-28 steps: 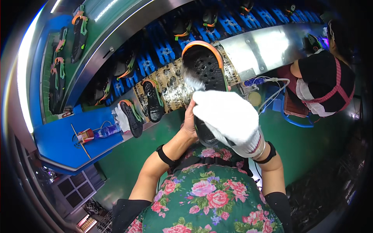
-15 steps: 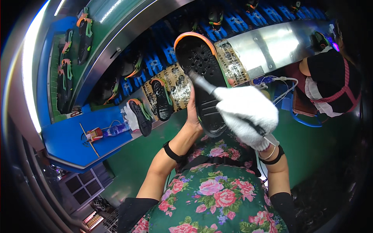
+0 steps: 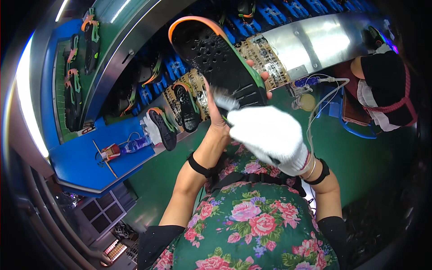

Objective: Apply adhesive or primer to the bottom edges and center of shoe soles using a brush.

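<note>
A black shoe sole [image 3: 216,60] with an orange and green rim and round holes is held up in front of me, its wet-looking face toward me. My bare left hand [image 3: 217,110] wraps it from underneath, with the thumb side at the left edge and fingertips showing at the right. In a white knit glove, my right hand [image 3: 267,137] grips a brush [image 3: 226,100], its blurred bristles at the sole's lower left edge. Two smaller-looking black pieces with orange-green trim, one sole [image 3: 186,110] and another sole [image 3: 163,129], lie to the left on the bench edge.
Taped brown cardboard [image 3: 270,65] covers part of the metal ledge [image 3: 315,47]. Behind it runs a line of blue holders [image 3: 274,18] with shoes. At right are a jar [image 3: 307,102], white cords and a seated person [image 3: 384,76]. A plastic bottle [image 3: 137,144] lies on the blue table [image 3: 81,159].
The sole has moved up and left and tilted. My right hand and the brush have gone down and left, from the sole's middle to its lower left edge.
</note>
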The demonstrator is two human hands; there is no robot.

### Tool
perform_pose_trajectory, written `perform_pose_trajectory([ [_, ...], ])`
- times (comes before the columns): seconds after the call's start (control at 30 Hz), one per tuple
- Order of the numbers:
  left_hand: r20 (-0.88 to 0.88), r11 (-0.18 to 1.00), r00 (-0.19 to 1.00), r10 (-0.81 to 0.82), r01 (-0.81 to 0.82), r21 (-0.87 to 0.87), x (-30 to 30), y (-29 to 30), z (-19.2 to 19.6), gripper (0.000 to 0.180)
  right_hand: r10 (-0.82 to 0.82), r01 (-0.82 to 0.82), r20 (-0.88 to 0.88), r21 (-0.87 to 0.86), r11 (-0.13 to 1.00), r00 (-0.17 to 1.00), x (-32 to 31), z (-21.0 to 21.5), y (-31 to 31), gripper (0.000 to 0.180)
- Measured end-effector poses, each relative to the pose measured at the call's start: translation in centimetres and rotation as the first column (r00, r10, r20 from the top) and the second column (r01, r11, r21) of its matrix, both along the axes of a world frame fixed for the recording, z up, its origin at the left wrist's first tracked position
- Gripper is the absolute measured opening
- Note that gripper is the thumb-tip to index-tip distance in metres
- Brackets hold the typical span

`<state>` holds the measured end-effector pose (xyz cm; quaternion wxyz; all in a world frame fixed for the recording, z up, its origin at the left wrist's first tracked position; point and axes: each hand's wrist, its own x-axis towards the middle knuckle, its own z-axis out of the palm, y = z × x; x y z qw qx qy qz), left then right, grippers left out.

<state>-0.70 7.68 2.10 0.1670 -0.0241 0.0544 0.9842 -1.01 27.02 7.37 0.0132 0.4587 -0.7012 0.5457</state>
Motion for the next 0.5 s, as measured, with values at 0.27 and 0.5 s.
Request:
perform_pose_trajectory([
  [0.27,-0.158,0.996,0.987,0.027,-0.012,0.092,-1.5,-0.7,-0.7,0.095,-0.097,0.096,-0.071,-0.018,0.995,0.993,-0.4,-0.4,0.2,0.036],
  [0.5,-0.069,0.99,0.996,0.063,-0.053,0.133,-2.0,-1.1,-0.9,0.098,-0.109,0.163,0.25,-0.205,0.965,0.962,-1.2,-0.9,0.2,0.034],
])
